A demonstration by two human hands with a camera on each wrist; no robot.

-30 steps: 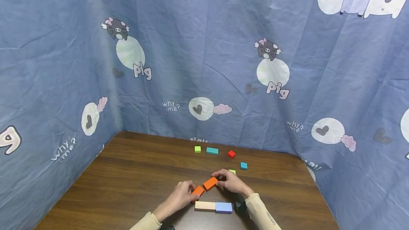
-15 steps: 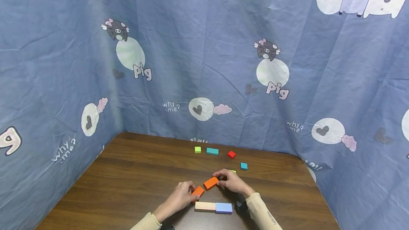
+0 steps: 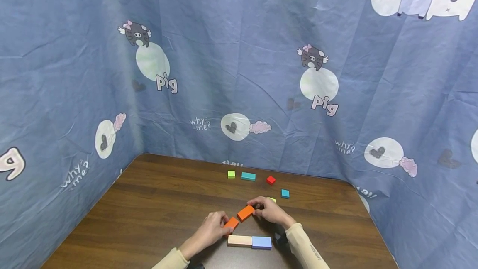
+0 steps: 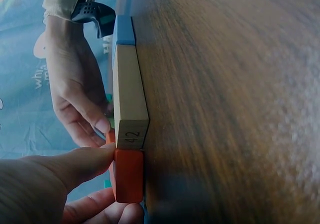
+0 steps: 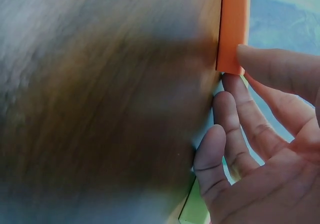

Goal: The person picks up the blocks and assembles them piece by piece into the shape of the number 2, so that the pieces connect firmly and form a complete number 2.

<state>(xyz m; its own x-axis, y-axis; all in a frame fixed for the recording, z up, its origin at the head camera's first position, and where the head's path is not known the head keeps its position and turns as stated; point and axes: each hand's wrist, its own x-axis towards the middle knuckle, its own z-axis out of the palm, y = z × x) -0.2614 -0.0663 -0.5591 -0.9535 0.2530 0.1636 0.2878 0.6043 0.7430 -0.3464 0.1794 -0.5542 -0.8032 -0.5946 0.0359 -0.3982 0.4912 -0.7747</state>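
Two orange blocks lie slanted on the table, end towards end with a small gap. My left hand pinches the nearer orange block between thumb and fingers. The farther orange block is pinched at its right end by my right hand; the right wrist view shows the thumb on it and the other fingers spread below. In front of both hands, a plain wooden block touches a blue block end to end. In the left wrist view the wooden block's end bears the number 42.
Behind the hands lie a lime block, a long teal block, a red block and a small blue-teal block. Another lime block is partly hidden by the right hand. A blue patterned cloth hangs behind the table.
My right hand and the farther orange block have shifted very slightly to the left and away. The left hand and the other blocks stay as they were.
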